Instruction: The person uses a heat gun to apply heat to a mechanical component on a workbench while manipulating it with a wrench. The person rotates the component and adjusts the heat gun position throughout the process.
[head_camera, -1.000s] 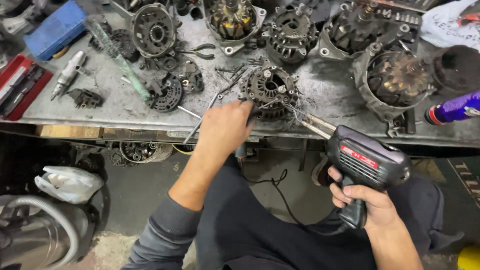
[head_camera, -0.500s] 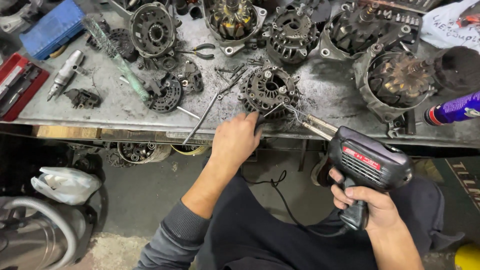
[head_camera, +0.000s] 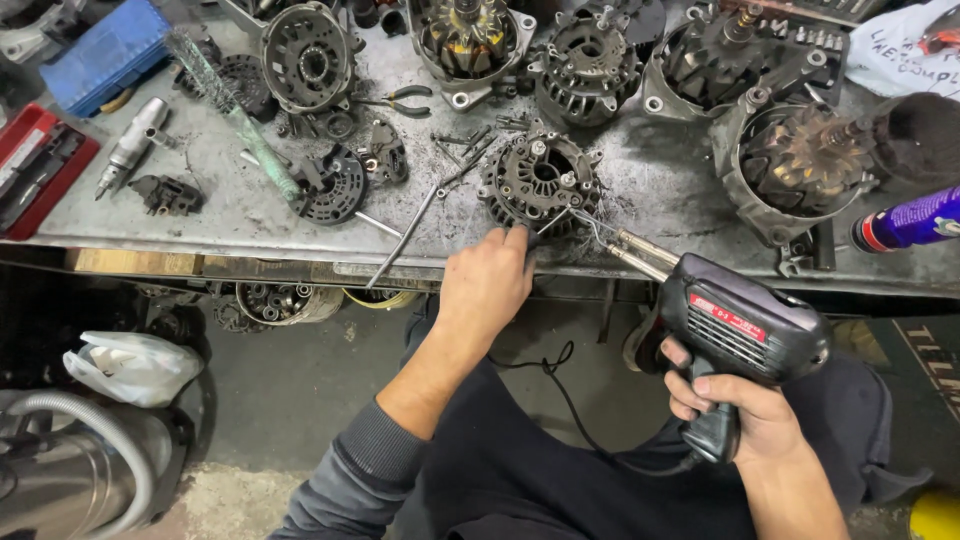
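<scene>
Your bench (head_camera: 660, 190) is a grey metal top packed with alternator housings and rotors from 9 round to 3 o'clock. Next biggest, the black soldering gun (head_camera: 735, 325) at about 4 o'clock: your right hand (head_camera: 740, 405) has its grip wrapped round the handle, and the tip reaches up toward 12 to the wires of the round stator part (head_camera: 540, 180), which sits near the bench's front edge, dead centre. Your left hand (head_camera: 485, 285), grip loosely curled, has its fingertips on that part's near rim; can't tell if it's pinching anything. A thin metal rod (head_camera: 405, 240) lies just left, at 10 o'clock.
</scene>
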